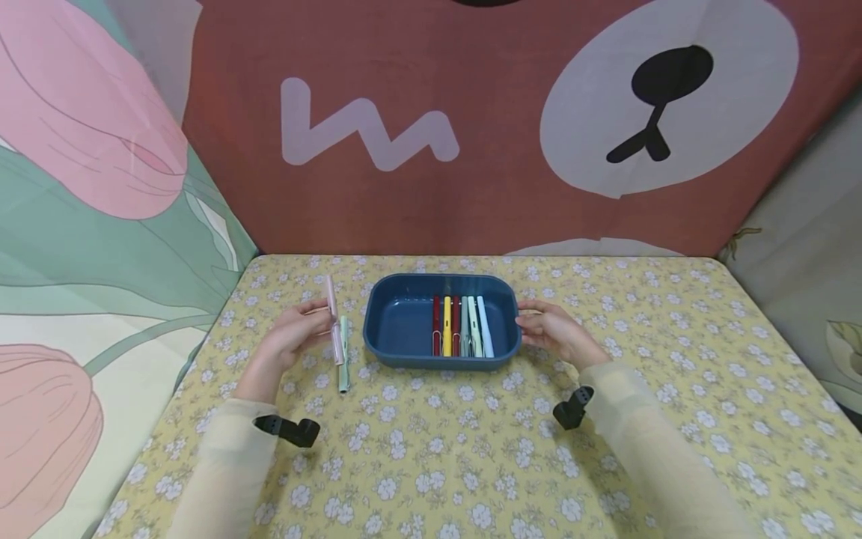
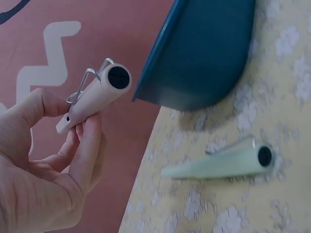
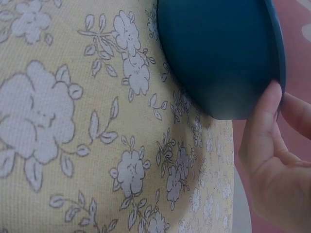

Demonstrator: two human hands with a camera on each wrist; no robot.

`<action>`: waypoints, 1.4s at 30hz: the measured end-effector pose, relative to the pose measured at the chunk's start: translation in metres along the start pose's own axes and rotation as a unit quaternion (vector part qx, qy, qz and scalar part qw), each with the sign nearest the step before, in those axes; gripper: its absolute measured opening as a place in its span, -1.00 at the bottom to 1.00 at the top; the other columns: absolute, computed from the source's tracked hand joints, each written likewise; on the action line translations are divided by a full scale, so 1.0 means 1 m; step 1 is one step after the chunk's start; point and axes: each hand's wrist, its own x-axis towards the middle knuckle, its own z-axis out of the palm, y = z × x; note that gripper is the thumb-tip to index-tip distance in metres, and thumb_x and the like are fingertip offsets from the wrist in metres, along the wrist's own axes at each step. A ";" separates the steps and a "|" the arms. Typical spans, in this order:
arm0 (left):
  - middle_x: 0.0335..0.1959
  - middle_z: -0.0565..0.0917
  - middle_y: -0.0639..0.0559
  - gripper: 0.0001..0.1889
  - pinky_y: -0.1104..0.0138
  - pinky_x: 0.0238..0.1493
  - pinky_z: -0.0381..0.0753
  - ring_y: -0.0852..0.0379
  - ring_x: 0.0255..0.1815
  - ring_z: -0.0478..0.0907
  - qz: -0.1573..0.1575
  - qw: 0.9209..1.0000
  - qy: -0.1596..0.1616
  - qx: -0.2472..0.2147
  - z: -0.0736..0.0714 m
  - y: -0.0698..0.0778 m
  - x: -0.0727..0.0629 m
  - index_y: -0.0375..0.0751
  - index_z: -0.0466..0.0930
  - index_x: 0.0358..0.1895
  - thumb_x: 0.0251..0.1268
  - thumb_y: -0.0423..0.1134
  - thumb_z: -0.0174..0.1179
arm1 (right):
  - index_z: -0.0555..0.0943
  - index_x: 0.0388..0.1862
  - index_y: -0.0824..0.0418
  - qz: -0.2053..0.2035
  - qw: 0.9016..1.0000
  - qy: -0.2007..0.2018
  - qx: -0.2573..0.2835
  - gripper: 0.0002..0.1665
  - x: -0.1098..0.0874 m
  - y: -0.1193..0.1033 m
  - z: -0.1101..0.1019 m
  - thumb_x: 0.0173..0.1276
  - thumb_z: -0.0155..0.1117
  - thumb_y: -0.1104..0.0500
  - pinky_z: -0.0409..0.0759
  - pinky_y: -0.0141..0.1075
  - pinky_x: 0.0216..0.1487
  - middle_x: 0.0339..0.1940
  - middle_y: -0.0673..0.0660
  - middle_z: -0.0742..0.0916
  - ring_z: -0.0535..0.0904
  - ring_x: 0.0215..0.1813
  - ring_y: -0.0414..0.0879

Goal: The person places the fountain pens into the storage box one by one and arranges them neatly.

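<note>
My left hand (image 1: 291, 333) pinches a pale pink pen (image 2: 95, 94) between thumb and fingers, just left of a dark blue tray (image 1: 399, 329). In the left wrist view the pen's black round end and wire clip point away from the hand. On the cloth below it lies a pale green pen (image 1: 344, 374). My right hand (image 1: 557, 331) holds the tray's right rim, thumb on the outer wall and a finger over the edge. Several pens stand side by side in the tray's right half: dark red, yellow (image 1: 447, 329), grey-green, pale green and pale blue (image 1: 485, 329).
A yellow flowered cloth (image 1: 431, 449) covers the table. Behind it hangs a red-brown fabric (image 1: 498, 202) with a bear's muzzle, and a tulip-print fabric (image 1: 101, 247) hangs at the left. Small black cameras (image 1: 289, 430) are strapped to both wrists.
</note>
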 end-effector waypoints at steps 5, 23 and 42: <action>-0.25 0.54 0.20 -0.37 0.55 -0.10 0.65 0.42 -0.26 0.58 0.014 1.000 -0.012 0.000 0.008 0.004 0.001 -0.39 0.03 0.46 0.37 -0.31 0.00 | 0.13 0.46 0.33 -0.003 1.000 -0.003 0.001 -0.36 0.000 0.000 0.001 0.46 0.03 0.29 0.68 -0.46 -0.29 -0.41 -0.06 0.69 0.64 -0.38 -0.29; -0.22 0.57 0.12 -0.41 0.57 -0.20 0.64 0.40 -0.30 0.56 0.021 0.999 -0.025 -0.027 0.056 0.017 0.024 -0.35 0.18 0.41 0.30 -0.35 0.01 | 0.12 0.46 0.32 0.004 1.000 0.001 -0.006 -0.38 0.000 -0.002 0.002 0.48 0.00 0.27 0.68 -0.45 -0.25 -0.44 -0.08 0.66 0.60 -0.38 -0.30; 0.30 0.44 -0.27 -0.48 0.27 0.09 0.67 0.03 -0.03 0.61 0.014 0.997 -0.025 -0.064 0.103 0.022 0.039 -0.25 0.29 0.39 0.36 -0.41 0.02 | 0.12 0.47 0.31 0.007 1.000 0.001 -0.007 -0.36 0.001 -0.001 0.001 0.47 0.02 0.27 0.69 -0.45 -0.26 -0.43 -0.09 0.67 0.62 -0.38 -0.31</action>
